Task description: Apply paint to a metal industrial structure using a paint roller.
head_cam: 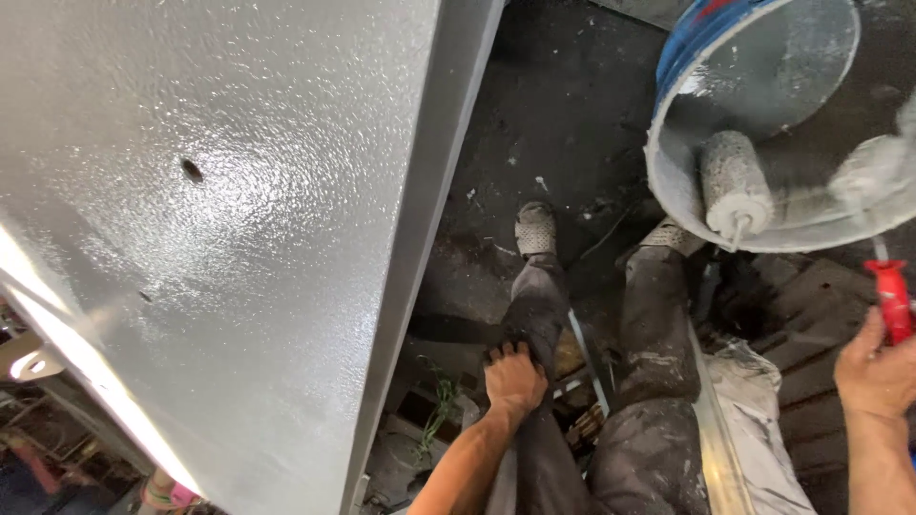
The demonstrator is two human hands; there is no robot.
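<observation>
**Roller over the bucket, left hand on the knee**

Looking down from the head camera, I see my right hand (pixel 873 367) at the right edge, fingers closed around the red handle (pixel 893 298) of a paint roller. Its wire frame runs up from the handle to a blurred roller sleeve (pixel 870 172) that sits over the near rim of the paint bucket (pixel 763 124). I cannot tell whether that sleeve touches the bucket wall or hangs just above it.

Inside the bucket, a second roller (pixel 735 183), coated in grey paint, leans upright against the inner wall. The bucket is blue outside and smeared grey within.

My left hand (pixel 513 377) is lower centre, fingers curled down and pressing on the left trouser leg (pixel 534 305) near the knee; it grips cloth and nothing else. Both legs wear dark, paint-spattered trousers, and a grey shoe (pixel 535 229) rests on the dark floor (pixel 563 105) beyond.

The left half of the view is filled by a large grey painted panel (pixel 219 210), glossy and stippled, with a small dark hole (pixel 192 170) in it. It stands well apart from both hands.
</observation>
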